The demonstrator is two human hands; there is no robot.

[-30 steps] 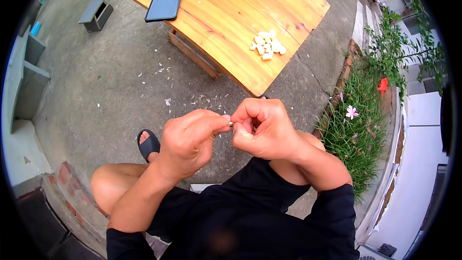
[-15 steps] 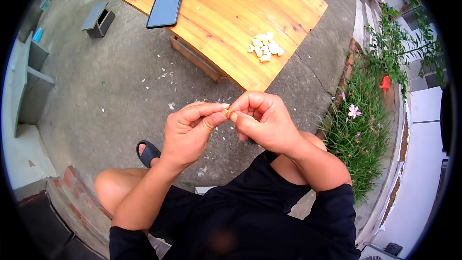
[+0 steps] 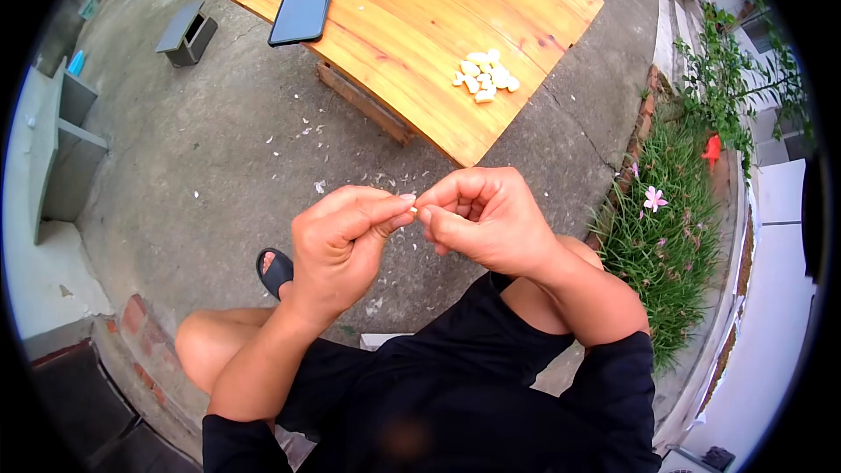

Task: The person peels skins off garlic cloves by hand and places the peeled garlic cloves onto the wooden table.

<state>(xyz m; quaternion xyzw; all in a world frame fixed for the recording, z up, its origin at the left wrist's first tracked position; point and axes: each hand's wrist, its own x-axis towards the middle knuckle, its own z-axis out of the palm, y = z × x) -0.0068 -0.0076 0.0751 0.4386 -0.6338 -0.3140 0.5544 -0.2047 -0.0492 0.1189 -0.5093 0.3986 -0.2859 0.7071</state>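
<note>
Illumination is bright, diffuse daylight, with soft shadow beneath the worktop (image 3: pixel 394 9) and the black clothing (image 3: pixel 508 412) losing detail. Wide-angle distortion bows the worktop's edges and the white wall (image 3: pixel 782 197), inside a black vignette. The left hand (image 3: pixel 340 241) and right hand (image 3: pixel 488 221) read sharply; a brownish spot (image 3: pixel 403 438) below is blurred.

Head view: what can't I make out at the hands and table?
Head view:
Small pale piece between left hand and right hand: too small, mostly hidden by both.
Pale heap on the table: count unclear, pieces overlap.
Table's far edge: cut off by frame's top.
</note>
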